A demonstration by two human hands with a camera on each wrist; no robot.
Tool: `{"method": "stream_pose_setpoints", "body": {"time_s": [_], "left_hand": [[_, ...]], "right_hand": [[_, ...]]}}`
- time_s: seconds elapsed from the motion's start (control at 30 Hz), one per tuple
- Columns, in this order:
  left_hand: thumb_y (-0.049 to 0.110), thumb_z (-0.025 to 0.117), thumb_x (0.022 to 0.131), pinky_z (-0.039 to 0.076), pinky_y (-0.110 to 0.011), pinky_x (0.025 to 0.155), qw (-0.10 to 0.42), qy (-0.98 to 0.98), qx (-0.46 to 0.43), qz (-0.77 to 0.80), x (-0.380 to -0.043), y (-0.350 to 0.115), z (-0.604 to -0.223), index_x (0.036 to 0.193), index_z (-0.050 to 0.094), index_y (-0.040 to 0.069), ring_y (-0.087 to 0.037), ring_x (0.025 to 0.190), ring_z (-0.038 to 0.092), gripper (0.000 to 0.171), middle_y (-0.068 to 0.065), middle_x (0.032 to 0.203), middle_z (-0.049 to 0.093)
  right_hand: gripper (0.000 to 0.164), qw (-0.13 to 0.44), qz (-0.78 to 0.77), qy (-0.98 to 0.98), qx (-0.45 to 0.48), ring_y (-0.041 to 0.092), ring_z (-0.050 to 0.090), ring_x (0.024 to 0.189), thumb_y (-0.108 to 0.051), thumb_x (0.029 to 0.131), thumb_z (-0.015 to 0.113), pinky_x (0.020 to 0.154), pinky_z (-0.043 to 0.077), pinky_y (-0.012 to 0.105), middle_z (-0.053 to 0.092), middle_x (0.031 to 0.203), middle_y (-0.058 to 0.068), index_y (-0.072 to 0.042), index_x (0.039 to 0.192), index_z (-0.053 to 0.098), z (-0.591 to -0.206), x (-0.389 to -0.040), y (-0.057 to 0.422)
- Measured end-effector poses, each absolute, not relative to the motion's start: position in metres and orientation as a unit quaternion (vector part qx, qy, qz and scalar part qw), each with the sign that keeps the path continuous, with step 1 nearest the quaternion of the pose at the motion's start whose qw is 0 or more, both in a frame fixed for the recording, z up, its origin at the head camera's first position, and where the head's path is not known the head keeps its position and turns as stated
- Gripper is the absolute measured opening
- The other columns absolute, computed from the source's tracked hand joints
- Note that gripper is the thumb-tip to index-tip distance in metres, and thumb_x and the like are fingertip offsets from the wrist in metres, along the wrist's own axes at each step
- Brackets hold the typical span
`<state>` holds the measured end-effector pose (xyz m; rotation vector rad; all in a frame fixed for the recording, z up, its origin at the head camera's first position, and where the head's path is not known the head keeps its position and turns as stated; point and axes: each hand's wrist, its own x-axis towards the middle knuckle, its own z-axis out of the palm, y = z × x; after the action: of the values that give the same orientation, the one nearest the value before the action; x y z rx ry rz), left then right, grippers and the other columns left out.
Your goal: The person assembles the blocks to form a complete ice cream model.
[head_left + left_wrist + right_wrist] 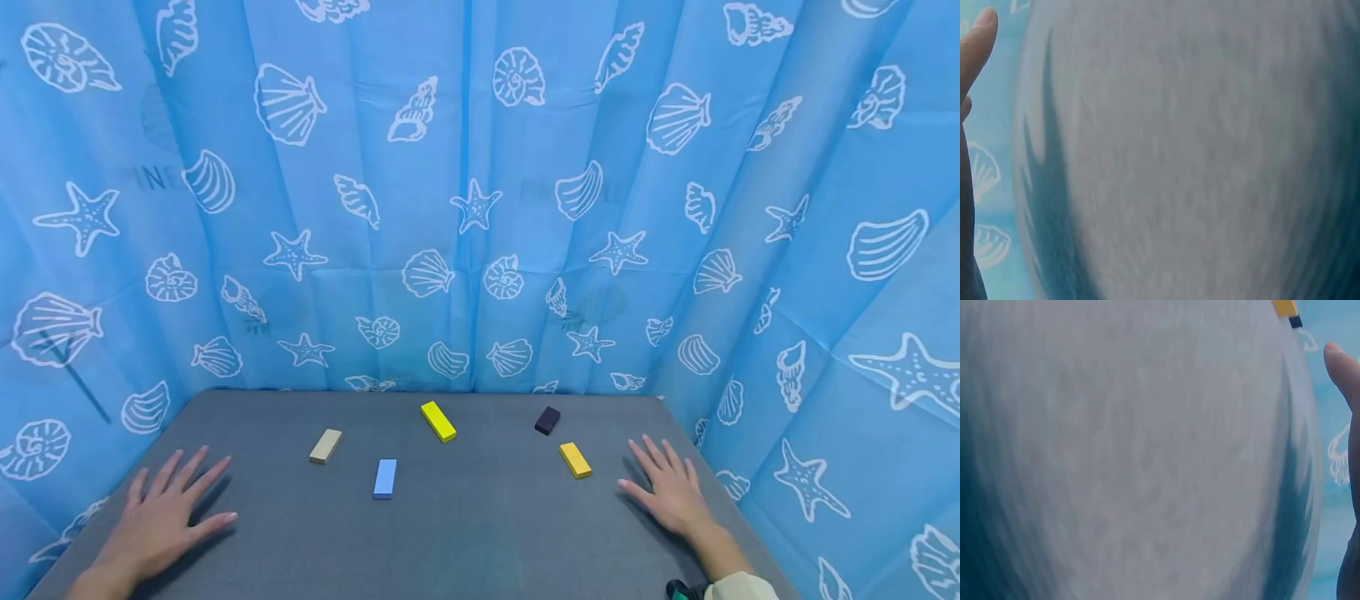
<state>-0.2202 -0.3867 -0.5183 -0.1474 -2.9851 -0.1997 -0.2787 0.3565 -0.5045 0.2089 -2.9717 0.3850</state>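
My left hand [159,523] is spread with straight fingers over the left side of the grey table, holding nothing. Nearest to it are a beige block [326,447] and a light blue block [385,479]. On the right side my right hand [669,492] is likewise spread and holds nothing. An orange-yellow block [575,460] lies to its left, with a small black block [547,420] farther back. Toward the back middle lies a bright yellow block [438,422]. In the right wrist view the orange-yellow block [1285,307] shows at the top edge.
The grey cloth-covered table [465,533] ends at blue curtains [472,317] printed with white shells and starfish, at the back and both sides. A dark band with green [684,590] shows at the right wrist, beside a pale sleeve [741,587].
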Motion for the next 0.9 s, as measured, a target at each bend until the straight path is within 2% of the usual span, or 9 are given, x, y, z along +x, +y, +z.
{"method": "stream_pose_setpoints", "body": {"time_s": [0.2, 0.37, 0.7, 0.9], "left_hand": [[0.077, 0.053, 0.079, 0.005, -0.074, 0.099, 0.093, -0.99, -0.058, -0.084, -0.222, -0.368, -0.511, 0.145, 0.041, 0.007, -0.056, 0.132, 0.017, 0.097, -0.032, 0.146, 0.029], [0.071, 0.058, 0.082, 0.013, -0.072, 0.099, 0.121, -0.984, -0.074, -0.109, -0.224, -0.353, -0.504, 0.146, 0.041, 0.009, -0.054, 0.131, 0.022, 0.091, -0.03, 0.147, 0.031], [0.059, 0.065, 0.085, 0.023, -0.078, 0.09, 0.132, -0.968, -0.08, -0.196, -0.229, -0.321, -0.497, 0.149, 0.039, 0.012, -0.053, 0.131, 0.026, 0.084, -0.024, 0.152, 0.027], [0.055, 0.068, 0.085, 0.026, -0.076, 0.09, 0.141, -0.958, -0.083, -0.237, -0.234, -0.3, -0.493, 0.148, 0.04, 0.011, -0.051, 0.131, 0.028, 0.081, -0.022, 0.151, 0.031]], "right_hand": [[0.077, 0.088, 0.132, -0.984, 0.083, 0.052, 0.016, 0.138, -0.053, 0.091, 0.06, 0.102, 0.01, 0.072, 0.03, 0.152, 0.026, -0.007, 0.148, 0.039, -0.5, -0.281, 0.342], [0.072, 0.112, 0.147, -0.978, 0.098, 0.049, 0.02, 0.138, -0.046, 0.091, 0.064, 0.102, 0.015, 0.071, 0.032, 0.151, 0.025, -0.008, 0.148, 0.04, -0.497, -0.283, 0.327], [0.068, 0.152, 0.19, -0.961, 0.13, 0.044, 0.025, 0.139, -0.037, 0.091, 0.068, 0.102, 0.02, 0.07, 0.037, 0.151, 0.02, -0.009, 0.147, 0.042, -0.492, -0.285, 0.294], [0.065, 0.175, 0.232, -0.943, 0.16, 0.042, 0.029, 0.138, -0.034, 0.091, 0.069, 0.101, 0.023, 0.069, 0.039, 0.15, 0.018, -0.008, 0.145, 0.044, -0.492, -0.286, 0.273]]}}
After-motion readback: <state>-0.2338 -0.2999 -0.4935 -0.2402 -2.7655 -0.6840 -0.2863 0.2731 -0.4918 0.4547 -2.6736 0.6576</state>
